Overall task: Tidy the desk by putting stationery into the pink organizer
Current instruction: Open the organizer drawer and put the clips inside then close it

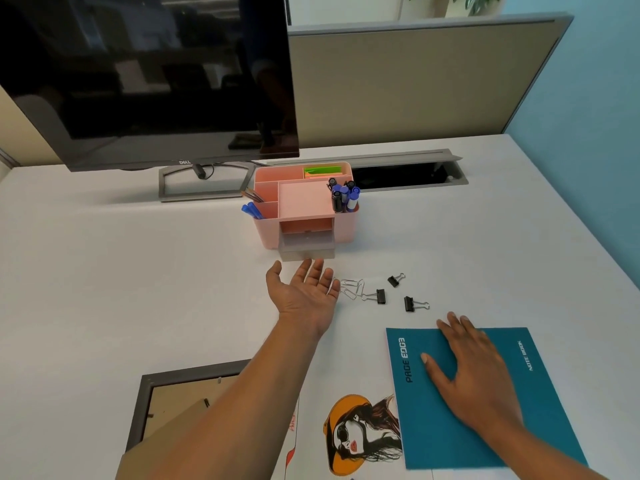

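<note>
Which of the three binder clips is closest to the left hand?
The leftmost clip, right beside the paper clips; the other two lie farther from the left hand.

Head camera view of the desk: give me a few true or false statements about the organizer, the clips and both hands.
1. The pink organizer's small drawer is pulled out. True.
2. The left hand grips a binder clip. False: it is open, palm up and holding nothing, next to the paper clips.
3. The right hand rests flat on the teal notebook. True.
4. The three binder clips sit inside the organizer. False: they lie on the desk, between the organizer and the notebook.
5. Markers stand in the organizer's right-hand compartment. True.
</note>
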